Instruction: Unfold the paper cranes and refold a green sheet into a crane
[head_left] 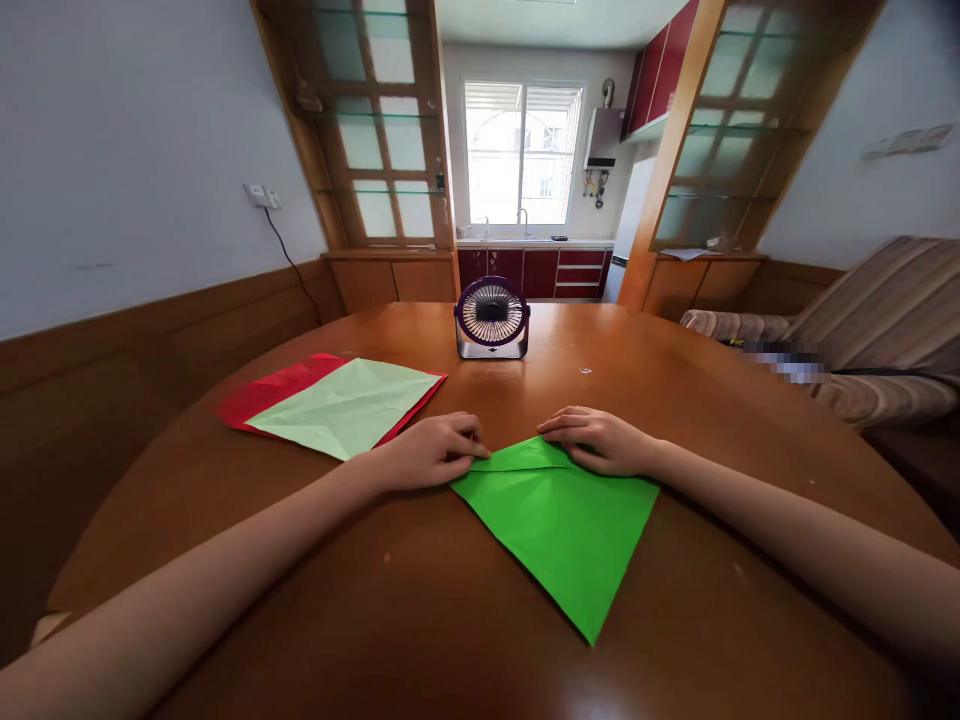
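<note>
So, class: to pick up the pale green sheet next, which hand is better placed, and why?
Probably the left hand: the pale green sheet lies just beyond it, on the left side, while the right hand rests across the bright green paper.

A big round brown table (675, 400) holds a green paper (559, 530) folded to a point. A pale green sheet (352, 405) lies on a red sheet (262, 395). A small fan (492, 318) stands further back.
</note>
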